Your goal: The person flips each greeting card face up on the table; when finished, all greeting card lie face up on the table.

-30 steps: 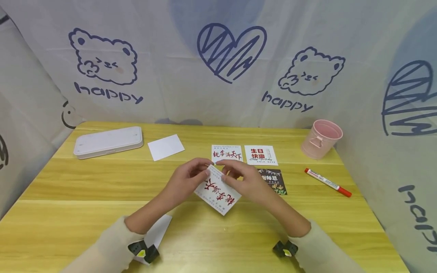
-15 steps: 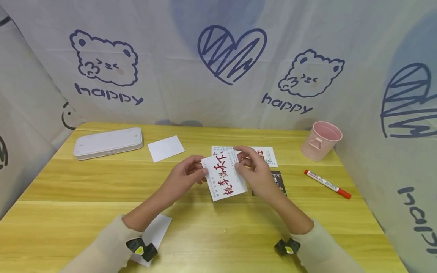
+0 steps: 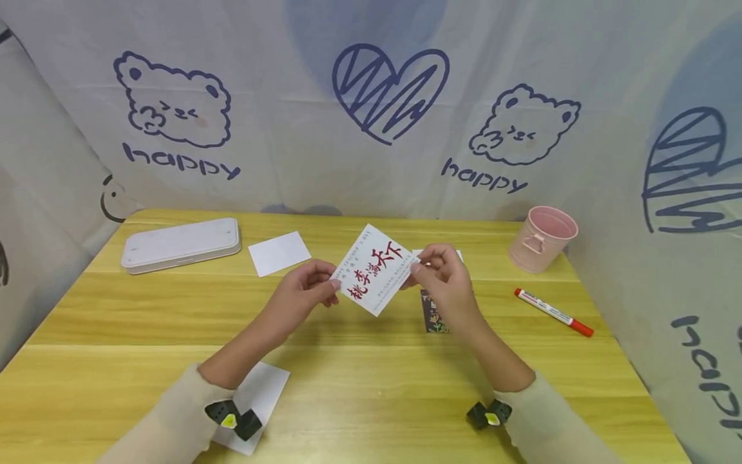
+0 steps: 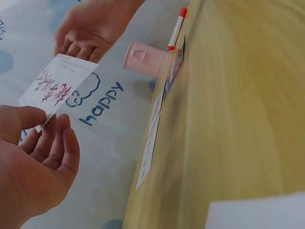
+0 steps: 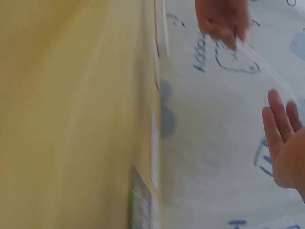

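Above the table I hold a white square card (image 3: 373, 270) with red Chinese lettering, tilted so its corners point up and down. My left hand (image 3: 297, 291) pinches its left corner between thumb and fingers, as the left wrist view also shows. At the opposite corner, my right hand (image 3: 449, 287) grips it with the thumb on the printed face. In the right wrist view the card (image 5: 267, 69) is nearly edge-on and blurred. Below my right hand lies a dark card (image 3: 431, 316), partly covered. Other flat cards (image 4: 152, 133) on the table are largely hidden in the head view.
A white case (image 3: 181, 245) and a blank white card (image 3: 280, 253) lie at the back left. The pink bucket (image 3: 539, 241) stands back right, with a red-and-white marker (image 3: 553, 312) before it. White paper (image 3: 261, 396) lies under my left forearm.
The card has been turned, from lettering upside down to nearly upright, and raised farther from me. My hands have spread apart to opposite corners of it.
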`<state>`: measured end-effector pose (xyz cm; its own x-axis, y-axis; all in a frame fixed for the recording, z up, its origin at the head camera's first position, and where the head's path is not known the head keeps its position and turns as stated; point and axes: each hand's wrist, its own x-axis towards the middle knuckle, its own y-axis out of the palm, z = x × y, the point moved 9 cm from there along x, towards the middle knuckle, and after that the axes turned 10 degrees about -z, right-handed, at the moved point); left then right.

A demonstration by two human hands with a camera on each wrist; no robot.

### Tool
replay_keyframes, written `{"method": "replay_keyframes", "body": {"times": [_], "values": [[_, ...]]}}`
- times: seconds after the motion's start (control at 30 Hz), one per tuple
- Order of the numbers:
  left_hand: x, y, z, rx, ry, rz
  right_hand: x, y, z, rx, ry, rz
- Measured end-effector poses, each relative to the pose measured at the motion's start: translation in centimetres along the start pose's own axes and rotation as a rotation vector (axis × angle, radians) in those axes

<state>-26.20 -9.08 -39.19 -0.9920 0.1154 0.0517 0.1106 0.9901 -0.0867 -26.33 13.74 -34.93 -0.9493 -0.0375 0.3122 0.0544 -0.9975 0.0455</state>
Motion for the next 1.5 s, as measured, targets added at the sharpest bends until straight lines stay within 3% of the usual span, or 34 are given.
{"method": "replay_keyframes", "body": {"times": [0.13, 0.3, 0.43, 0.7, 0.97, 1.13, 1.27, 1.5], "values": [[0.0, -0.2, -0.4, 0.052, 0.023, 0.008, 0.5, -0.5, 0.6, -0.142, -0.067, 0.063], [0.0, 0.8, -0.1, 0.159, 0.052, 0.083, 0.6, -0.1, -0.2, -0.408, -0.066, 0.192], [0.1, 1.4, 0.3, 0.254, 0.079, 0.118, 0.3, 0.4, -1.3, -0.546, -0.049, 0.275], [2.5, 2.7, 2.0, 0.303, 0.037, 0.19, 0.8, -0.8, -4.5, -0.697, 0.059, 0.272], [4.5, 3.7, 4.2, 0.398, 0.044, 0.242, 1.9, -1.4, -8.0, -0.877, 0.077, 0.349], [5.3, 4.1, 4.9, 0.61, 0.095, 0.228, 1.9, -1.8, -9.2, -0.96, 0.085, 0.374], [5.7, 4.3, 5.3, 0.774, 0.124, 0.218, 1.9, -1.4, -9.6, -1.039, 0.035, 0.408], [6.3, 4.7, 5.3, 0.891, 0.141, 0.203, 2.4, -1.1, -9.9, -1.108, 0.001, 0.414]]}}
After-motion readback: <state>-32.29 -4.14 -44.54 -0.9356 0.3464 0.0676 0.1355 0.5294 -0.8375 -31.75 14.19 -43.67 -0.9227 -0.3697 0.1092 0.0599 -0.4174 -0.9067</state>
